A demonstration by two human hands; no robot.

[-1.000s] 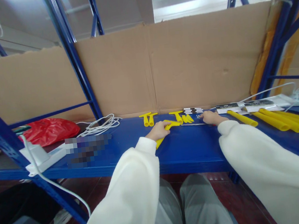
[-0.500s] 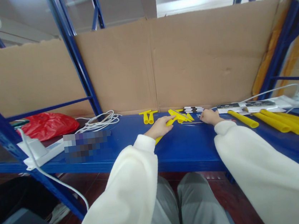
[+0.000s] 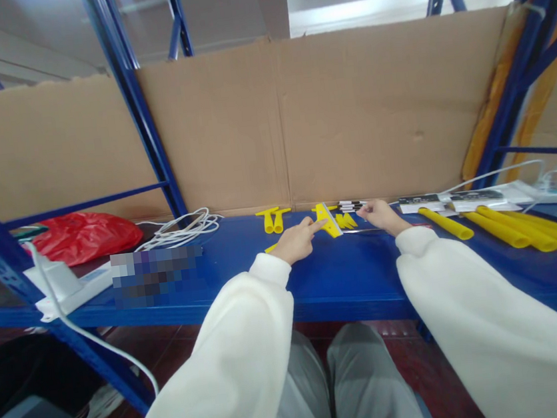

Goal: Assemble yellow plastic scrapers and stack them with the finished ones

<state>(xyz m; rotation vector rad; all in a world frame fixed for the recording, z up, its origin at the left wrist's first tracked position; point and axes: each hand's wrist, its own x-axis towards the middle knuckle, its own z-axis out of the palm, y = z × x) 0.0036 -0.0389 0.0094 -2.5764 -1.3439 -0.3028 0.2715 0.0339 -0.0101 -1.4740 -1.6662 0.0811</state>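
The left hand [image 3: 296,240] is closed around the handle of a yellow scraper [image 3: 329,220], index finger stretched out along it toward the head. The scraper is above the middle of the counter [image 3: 346,275], nearer the back edge than the front; its head points right, with a pale strip along its outer side, and the handle's end shows on the other side of the hand. The right hand [image 3: 380,215] is near the back edge, right of the scraper, thumb and fingers drawn nearly together; whether they hold something small, one cannot tell.

Between the hands lie small yellow pieces [image 3: 346,220], with black-and-white strips [image 3: 352,205] behind them by the back edge. A thin rod [image 3: 361,231] lies in front of these, running toward the right wrist. Two more scrapers [image 3: 274,219] lie side by side at the back edge, beyond the left hand. Toward the counter's right end are a single yellow tube [image 3: 444,223] and a group of tubes [image 3: 512,226], with flat packs [image 3: 421,203] behind. A coiled white cable [image 3: 185,228] lies toward the left, near the back edge.
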